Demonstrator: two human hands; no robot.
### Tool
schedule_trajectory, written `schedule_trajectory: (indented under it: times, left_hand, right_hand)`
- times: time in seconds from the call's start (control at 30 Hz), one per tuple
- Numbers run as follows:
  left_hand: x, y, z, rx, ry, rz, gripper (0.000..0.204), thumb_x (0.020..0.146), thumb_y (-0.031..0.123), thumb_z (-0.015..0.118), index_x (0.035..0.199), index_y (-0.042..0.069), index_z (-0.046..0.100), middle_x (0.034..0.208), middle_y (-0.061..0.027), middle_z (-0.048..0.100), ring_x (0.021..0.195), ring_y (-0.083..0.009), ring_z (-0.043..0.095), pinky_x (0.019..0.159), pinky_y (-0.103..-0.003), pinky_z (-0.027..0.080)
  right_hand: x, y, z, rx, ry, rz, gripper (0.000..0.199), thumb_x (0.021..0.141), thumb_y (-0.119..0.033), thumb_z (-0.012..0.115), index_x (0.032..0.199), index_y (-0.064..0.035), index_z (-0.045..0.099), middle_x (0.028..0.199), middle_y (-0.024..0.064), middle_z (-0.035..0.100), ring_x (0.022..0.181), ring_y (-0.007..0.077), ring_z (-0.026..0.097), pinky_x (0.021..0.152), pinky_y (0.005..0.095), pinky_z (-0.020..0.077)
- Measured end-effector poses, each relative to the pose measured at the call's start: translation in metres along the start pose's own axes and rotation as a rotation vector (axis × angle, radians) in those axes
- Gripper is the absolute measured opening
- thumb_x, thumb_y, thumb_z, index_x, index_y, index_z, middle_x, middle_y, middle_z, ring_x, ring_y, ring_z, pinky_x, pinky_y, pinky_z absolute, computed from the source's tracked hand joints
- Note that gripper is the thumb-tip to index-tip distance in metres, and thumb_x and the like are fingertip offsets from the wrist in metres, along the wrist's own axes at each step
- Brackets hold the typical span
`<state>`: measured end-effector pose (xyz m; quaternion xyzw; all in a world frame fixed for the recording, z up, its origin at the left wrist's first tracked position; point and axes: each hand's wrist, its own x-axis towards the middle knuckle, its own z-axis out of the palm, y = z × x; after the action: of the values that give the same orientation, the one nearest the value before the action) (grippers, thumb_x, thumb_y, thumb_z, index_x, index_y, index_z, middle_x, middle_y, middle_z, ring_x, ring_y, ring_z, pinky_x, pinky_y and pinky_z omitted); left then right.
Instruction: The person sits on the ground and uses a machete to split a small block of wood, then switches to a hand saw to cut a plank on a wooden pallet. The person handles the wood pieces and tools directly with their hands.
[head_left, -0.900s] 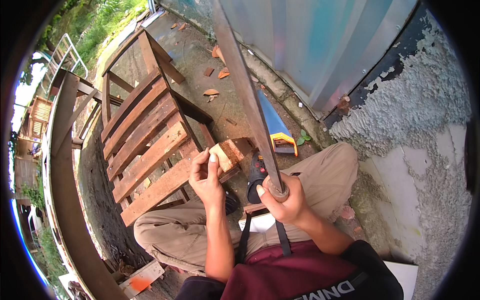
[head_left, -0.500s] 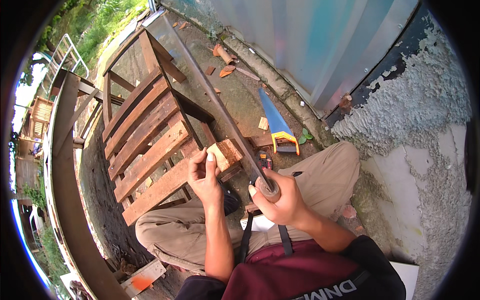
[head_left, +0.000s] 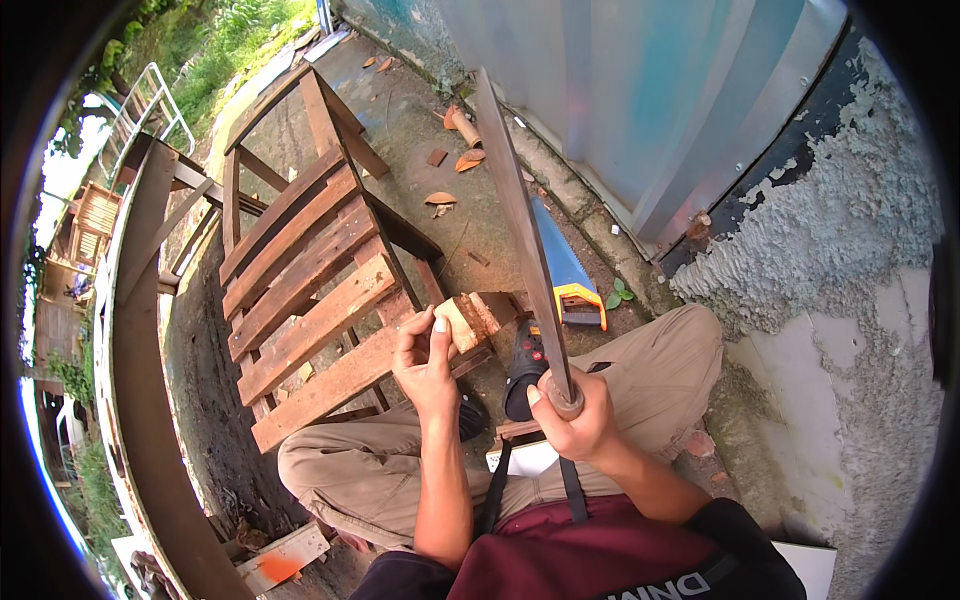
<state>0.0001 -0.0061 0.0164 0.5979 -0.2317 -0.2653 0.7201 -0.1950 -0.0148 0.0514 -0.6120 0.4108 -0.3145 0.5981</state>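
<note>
My left hand [head_left: 428, 368] pinches a small wooden block [head_left: 460, 324] between thumb and fingers, its pale cut face toward me and a rough brown edge on its right. My right hand [head_left: 582, 422] is wrapped round the round wooden handle of a machete [head_left: 527, 245]. The long dark blade points up and away, edge-on to me, to the right of the block and apart from it. Behind the blade, a handsaw [head_left: 567, 262] with a blue blade and a yellow-and-black handle lies on the ground, partly covered.
A slatted wooden frame [head_left: 308, 292] stands at the left front, close to my knee. A curved wooden rail [head_left: 140, 400] runs along the far left. To the right are a metal sheet wall [head_left: 640, 100] and rough plaster [head_left: 810, 190]. Dry leaves [head_left: 470, 160] lie on the ground.
The machete's tip has swung right and its blade is more upright, farther from the block. My left hand still holds the block. The whole view has shifted slightly.
</note>
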Motion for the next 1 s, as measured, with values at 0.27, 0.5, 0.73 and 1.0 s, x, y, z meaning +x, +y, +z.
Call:
schedule_trajectory:
  times: [0.27,0.5,0.73,1.0]
  left_hand:
    - [0.002,-0.001,-0.008,-0.024,-0.001,-0.029,0.014,0.096,0.009,0.071,0.109,0.004,0.068,0.099,0.0004,0.066,0.083,-0.004,0.061,0.065,-0.019,0.053]
    - [0.004,-0.005,-0.008,0.035,-0.055,0.099,0.011,0.096,0.008,0.071,0.104,0.005,0.067,0.1,0.0,0.066,0.082,-0.0034,0.059,0.061,-0.019,0.049]
    - [-0.004,-0.004,-0.006,0.0,-0.012,-0.024,0.012,0.096,0.009,0.071,0.106,0.005,0.066,0.103,-0.0014,0.068,0.088,-0.0051,0.063,0.066,-0.019,0.054]
    - [-0.003,0.0,-0.009,-0.014,-0.045,-0.072,0.013,0.095,0.011,0.071,0.107,0.007,0.065,0.104,-0.002,0.068,0.088,-0.0061,0.064,0.065,-0.019,0.054]
  right_hand:
    - [-0.011,0.018,0.017,-0.083,-0.061,0.04,0.019,0.086,-0.014,0.067,0.089,0.0037,0.062,0.062,0.0172,0.062,0.059,0.0298,0.068,0.059,0.0393,0.05]
    - [-0.011,0.057,0.021,-0.014,-0.126,0.225,0.018,0.086,-0.013,0.066,0.088,0.0039,0.06,0.065,0.0197,0.063,0.062,0.0324,0.07,0.061,0.0415,0.0516]
    - [-0.009,-0.001,0.01,-0.037,-0.035,0.053,0.031,0.086,-0.02,0.069,0.095,0.0092,0.063,0.075,0.0222,0.069,0.067,0.0383,0.071,0.066,0.0437,0.0535]
    - [-0.004,0.055,0.024,-0.095,-0.097,0.187,0.023,0.087,-0.015,0.065,0.09,0.007,0.061,0.068,0.0187,0.066,0.065,0.0272,0.071,0.062,0.0409,0.0516]
